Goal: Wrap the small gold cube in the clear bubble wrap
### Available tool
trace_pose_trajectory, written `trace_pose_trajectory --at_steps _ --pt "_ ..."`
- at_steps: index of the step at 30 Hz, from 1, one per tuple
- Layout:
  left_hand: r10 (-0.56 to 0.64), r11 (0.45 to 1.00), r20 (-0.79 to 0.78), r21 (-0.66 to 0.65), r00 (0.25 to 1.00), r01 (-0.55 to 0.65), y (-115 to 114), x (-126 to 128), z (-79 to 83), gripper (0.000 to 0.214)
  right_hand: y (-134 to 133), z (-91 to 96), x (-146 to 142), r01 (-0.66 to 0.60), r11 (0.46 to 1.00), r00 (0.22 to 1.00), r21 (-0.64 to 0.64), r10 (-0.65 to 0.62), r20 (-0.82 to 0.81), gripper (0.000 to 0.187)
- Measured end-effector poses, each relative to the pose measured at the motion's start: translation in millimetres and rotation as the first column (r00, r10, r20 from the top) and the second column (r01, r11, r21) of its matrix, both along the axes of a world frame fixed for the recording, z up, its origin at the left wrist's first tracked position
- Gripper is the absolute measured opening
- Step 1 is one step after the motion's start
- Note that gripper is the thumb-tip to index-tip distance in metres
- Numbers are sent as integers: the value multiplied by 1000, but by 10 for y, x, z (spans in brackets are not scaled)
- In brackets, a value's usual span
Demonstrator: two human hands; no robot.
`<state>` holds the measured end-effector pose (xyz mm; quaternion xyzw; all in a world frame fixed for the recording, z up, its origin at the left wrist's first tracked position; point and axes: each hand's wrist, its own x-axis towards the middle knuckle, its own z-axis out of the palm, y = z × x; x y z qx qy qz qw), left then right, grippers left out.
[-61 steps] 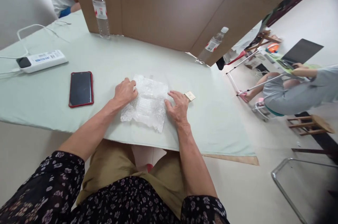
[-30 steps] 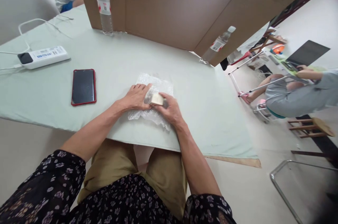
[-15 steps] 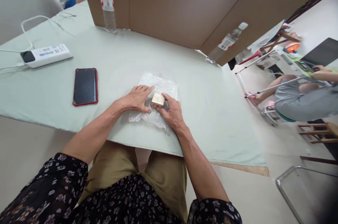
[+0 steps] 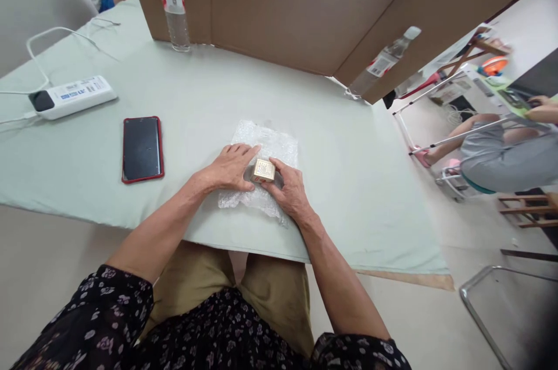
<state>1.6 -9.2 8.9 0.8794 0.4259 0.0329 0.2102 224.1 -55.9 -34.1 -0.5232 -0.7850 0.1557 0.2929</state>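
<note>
A small square gold box (image 4: 264, 170) with printing on its top sits over a sheet of clear bubble wrap (image 4: 274, 143) on the table. My right hand (image 4: 290, 188) grips the box from its right side, thumb at the near edge and index finger at the far edge. Just left of the box, my left hand (image 4: 233, 167) lies on the bubble wrap with fingers spread and thumb apart, holding nothing. Both palms hide parts of the wrap.
A phone in a red case (image 4: 142, 149) and a white power strip (image 4: 74, 96) with cables lie to the left. Water bottles (image 4: 173, 3) (image 4: 386, 61) stand against a brown cardboard panel (image 4: 279, 9). At the right, a person in grey shorts (image 4: 501, 152) sits by another table.
The view has shifted slightly, so the hands, box and wrap appear a little farther right and lower. Both hands keep nearly the same pose around the box.
</note>
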Motion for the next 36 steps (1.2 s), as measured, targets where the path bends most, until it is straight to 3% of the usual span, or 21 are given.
trace_pose_trajectory --at_steps 3,9,17,22,25,29,36 --pt "0 1000 3 8 1000 0 0 5 0 101 6 -5 13 17 1000 1000 -24 -18 -6 64" --pt "-3 1000 28 16 1000 2 0 11 -10 98 22 41 14 19 999 999 -37 -20 -39 55" --pt "56 997 159 49 986 -65 -30 29 -40 59 -18 66 -4 41 998 999 -45 -40 22 56" --pt "43 997 164 51 985 -52 -64 29 -14 50 78 289 87 -107 978 987 -176 127 101 66" --pt "32 999 159 32 987 -38 -60 16 4 45 146 377 61 -167 972 977 -164 186 109 62" --pt "27 999 163 -22 986 -24 -23 0 3 40 157 300 -5 -182 973 982 -140 187 24 52" --pt "23 1000 153 -23 988 -19 -23 -8 24 42 174 188 91 -189 967 981 -171 177 -81 55"
